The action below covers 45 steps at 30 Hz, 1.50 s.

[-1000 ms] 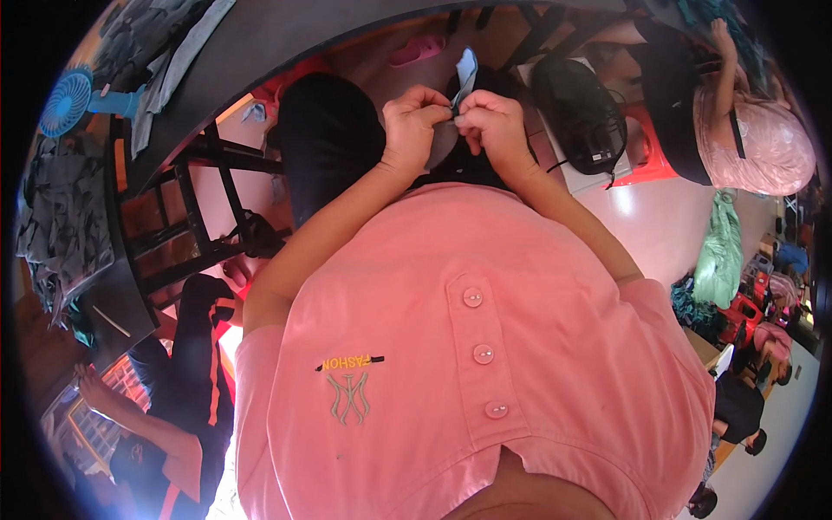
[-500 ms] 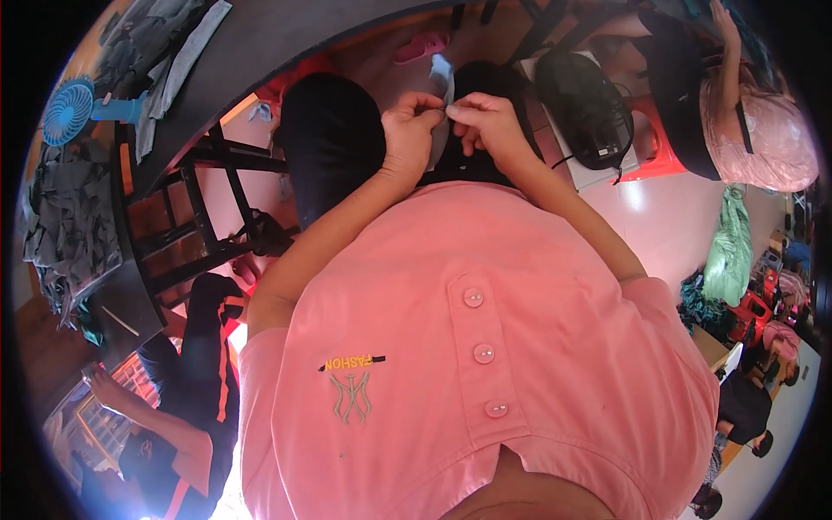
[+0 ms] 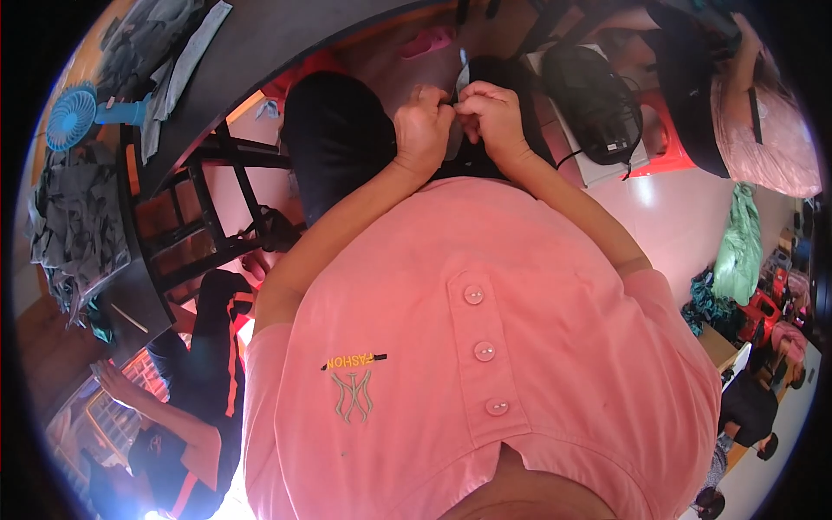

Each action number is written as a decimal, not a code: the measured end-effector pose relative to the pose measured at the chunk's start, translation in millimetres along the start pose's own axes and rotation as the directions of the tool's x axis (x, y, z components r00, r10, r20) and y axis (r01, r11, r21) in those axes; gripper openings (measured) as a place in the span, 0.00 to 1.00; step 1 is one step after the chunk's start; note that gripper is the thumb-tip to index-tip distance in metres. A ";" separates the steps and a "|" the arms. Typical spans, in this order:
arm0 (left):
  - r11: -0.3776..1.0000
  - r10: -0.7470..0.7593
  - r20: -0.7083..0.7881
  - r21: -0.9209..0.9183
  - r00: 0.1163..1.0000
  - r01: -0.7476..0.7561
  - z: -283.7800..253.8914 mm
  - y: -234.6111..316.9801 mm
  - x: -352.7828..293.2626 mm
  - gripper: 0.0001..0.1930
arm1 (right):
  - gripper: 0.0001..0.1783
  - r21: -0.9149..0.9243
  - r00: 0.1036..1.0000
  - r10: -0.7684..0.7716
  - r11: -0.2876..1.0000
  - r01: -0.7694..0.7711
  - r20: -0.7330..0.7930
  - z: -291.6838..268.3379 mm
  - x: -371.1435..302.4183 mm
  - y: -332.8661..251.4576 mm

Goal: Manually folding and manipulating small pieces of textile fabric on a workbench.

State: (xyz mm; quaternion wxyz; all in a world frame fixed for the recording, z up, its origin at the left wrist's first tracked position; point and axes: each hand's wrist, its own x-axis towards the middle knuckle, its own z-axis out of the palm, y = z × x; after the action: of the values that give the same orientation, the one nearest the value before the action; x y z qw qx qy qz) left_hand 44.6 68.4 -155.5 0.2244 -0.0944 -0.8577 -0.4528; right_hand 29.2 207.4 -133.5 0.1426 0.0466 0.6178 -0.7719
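Pale blue strip (image 3: 463,68) upright between hands, near dark-trousered knees (image 3: 334,113); right hand (image 3: 490,117): fingers pinched together on strip; left hand (image 3: 423,128): fingers curled close, tips hidden, cannot tell grip; meeting hands likely steady limp piece

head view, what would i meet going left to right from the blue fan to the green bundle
blue fan → left hand → right hand → black oval object → green bundle

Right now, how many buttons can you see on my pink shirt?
3, in a row down the pink shirt: the bottom button, highest in the picture; the middle button; and the top button, lowest in the picture. Others may be hidden.
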 end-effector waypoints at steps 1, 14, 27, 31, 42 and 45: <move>0.999 0.015 -0.016 -0.036 1.000 -0.016 -0.8 -0.8 0.5 0.05 | 0.04 0.001 1.000 0.004 1.000 -0.004 0.002 1.0 -1.1 -0.6; 0.940 -0.279 0.209 -0.137 0.937 0.311 -8.9 10.4 -0.7 0.08 | 0.03 0.000 0.999 0.050 0.999 -0.050 0.003 -0.4 -6.7 -6.9; 0.726 -0.256 0.092 -0.639 0.962 0.254 -20.7 9.3 8.4 0.12 | 0.05 -0.041 0.972 0.161 0.987 -0.156 0.170 16.6 -11.5 -32.1; 0.604 -0.553 0.091 -0.640 0.828 0.474 -48.8 14.1 22.3 0.07 | 0.07 -0.183 0.984 0.037 0.983 -0.004 0.173 19.7 -10.9 -49.2; 0.744 -0.325 0.081 -0.593 0.942 0.307 -61.7 41.5 36.2 0.13 | 0.04 -0.388 0.889 -0.421 0.801 0.456 0.179 27.8 -4.7 -44.8; 0.653 -0.398 0.187 -0.629 0.898 0.421 -68.3 42.2 35.5 0.14 | 0.04 -0.435 0.860 -0.483 0.746 0.504 0.166 31.6 -12.6 -52.1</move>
State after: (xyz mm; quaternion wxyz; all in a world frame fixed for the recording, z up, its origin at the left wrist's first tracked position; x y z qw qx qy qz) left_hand 49.2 35.2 -74.4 0.0549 0.0214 -0.6460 -0.7610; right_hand 30.0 189.2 -74.0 -0.0461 -0.1703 0.7708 -0.6122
